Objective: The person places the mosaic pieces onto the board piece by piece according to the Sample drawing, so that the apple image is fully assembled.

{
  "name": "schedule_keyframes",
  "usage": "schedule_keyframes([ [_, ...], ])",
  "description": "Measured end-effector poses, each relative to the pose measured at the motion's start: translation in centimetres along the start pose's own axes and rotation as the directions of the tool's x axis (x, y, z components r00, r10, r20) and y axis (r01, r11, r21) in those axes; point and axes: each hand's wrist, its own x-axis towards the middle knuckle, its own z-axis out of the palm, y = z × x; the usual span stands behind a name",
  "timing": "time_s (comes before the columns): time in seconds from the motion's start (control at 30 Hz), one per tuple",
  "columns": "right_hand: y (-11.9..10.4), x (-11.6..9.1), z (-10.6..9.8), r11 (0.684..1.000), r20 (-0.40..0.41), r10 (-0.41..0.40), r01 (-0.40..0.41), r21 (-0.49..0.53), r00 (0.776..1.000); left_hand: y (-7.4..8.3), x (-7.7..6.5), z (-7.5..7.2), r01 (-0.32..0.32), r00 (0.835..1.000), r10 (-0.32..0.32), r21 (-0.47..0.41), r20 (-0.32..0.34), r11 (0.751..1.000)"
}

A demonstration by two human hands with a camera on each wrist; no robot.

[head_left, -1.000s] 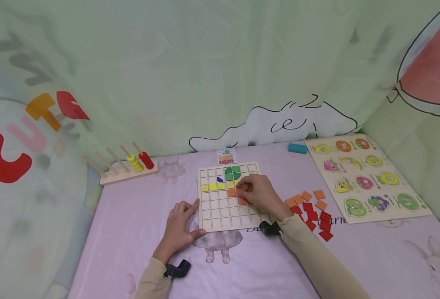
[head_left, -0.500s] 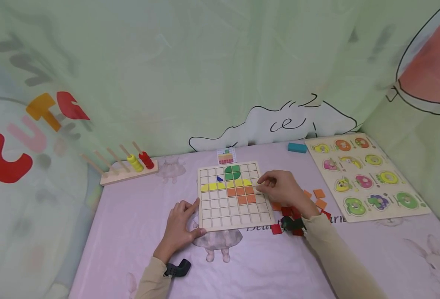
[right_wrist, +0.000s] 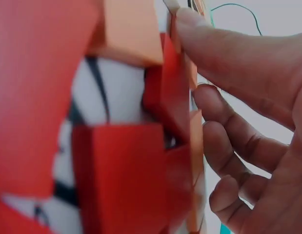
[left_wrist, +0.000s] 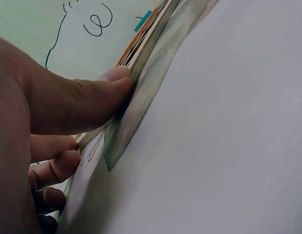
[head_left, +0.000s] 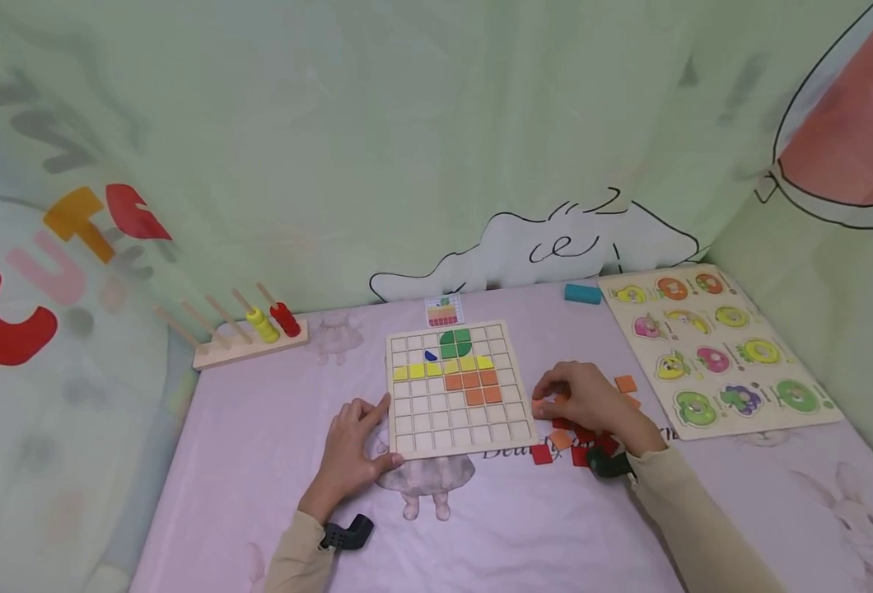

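Note:
A wooden grid board (head_left: pixel 423 424) lies mid-table, with yellow tiles (head_left: pixel 417 371) in a row, orange tiles (head_left: pixel 473 387) beneath and green pieces (head_left: pixel 455 343) above. A small blue piece (head_left: pixel 431 356) is beside the green. My left hand (head_left: pixel 349 445) steadies the board, its index finger along the left edge and its thumb at the near-left corner; the left wrist view shows the thumb (left_wrist: pixel 87 100) against the board's side. Right of the board, my right hand (head_left: pixel 585 399) pinches an orange square tile (head_left: pixel 538 406) between thumb and index finger, beside the loose pile.
Loose red tiles (head_left: pixel 541 454) and orange tiles (head_left: pixel 625 384) lie around the right hand. A picture card (head_left: pixel 445 311) is behind the board. Further off are a peg stacker (head_left: pixel 251 342) with rings, a teal block (head_left: pixel 582 294) and a fruit puzzle board (head_left: pixel 729 416).
My right hand has left the orange tiles on the board and moved right and nearer, down to the loose pile. Another orange tile is now uncovered on the board. The left hand has stayed put.

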Motion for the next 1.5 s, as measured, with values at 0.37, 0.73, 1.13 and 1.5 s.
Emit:
schedule_keyframes([
  [0.37,-1.1,0.5,0.3,1.0,0.003,0.005,-0.005,0.011,1.0,-0.1,-0.1,0.1,-0.001,1.0,0.001,-0.012,-0.006,1.0],
  [0.73,-1.5,1.6,1.5,0.983,-0.164,-0.011,0.04,0.178,0.986,0.1,-0.1,0.0,0.012,1.0,-0.012,-0.015,0.0,1.0],
  [1.13,-4.0,3.8,4.3,0.944,-0.184,0.01,0.051,0.325,0.983,0.1,-0.2,0.0,0.003,1.0,-0.003,-0.008,-0.01,1.0],
  [1.5,-6.1,4.4,5.4,0.945,-0.138,-0.09,0.128,0.301,0.986,0.0,0.0,0.0,-0.017,1.0,0.017,-0.001,-0.014,1.0],
])
